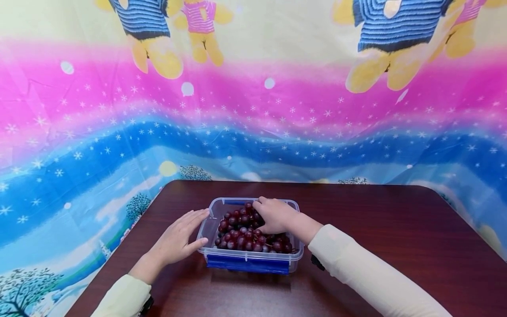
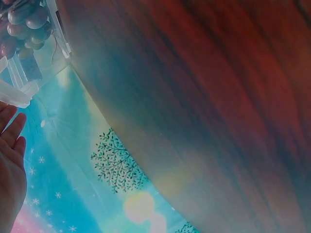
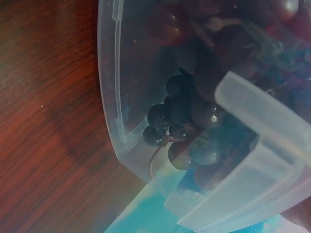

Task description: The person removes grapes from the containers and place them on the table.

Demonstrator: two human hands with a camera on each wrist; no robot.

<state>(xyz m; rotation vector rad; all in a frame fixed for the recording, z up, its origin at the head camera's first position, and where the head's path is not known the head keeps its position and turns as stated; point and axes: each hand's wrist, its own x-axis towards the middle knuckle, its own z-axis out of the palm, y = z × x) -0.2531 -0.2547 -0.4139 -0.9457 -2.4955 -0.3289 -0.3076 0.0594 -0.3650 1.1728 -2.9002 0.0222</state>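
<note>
A clear plastic container with blue side clips sits on the table, with dark red grapes in bunches inside it. My right hand reaches over its right side, fingers and thumb curled about grapes near the middle. In the right wrist view, grapes show through the container wall, and only a bit of the hand appears in the lower right corner. At the container's left rim rests my left hand, its fingers straight and thumb apart. The left wrist view catches those fingers beside the container corner.
A dark reddish-brown table with rounded corners carries the container near its middle. Behind and to the left hangs a printed cloth with bears, snowflakes and trees. Both forearms wear pale sleeves.
</note>
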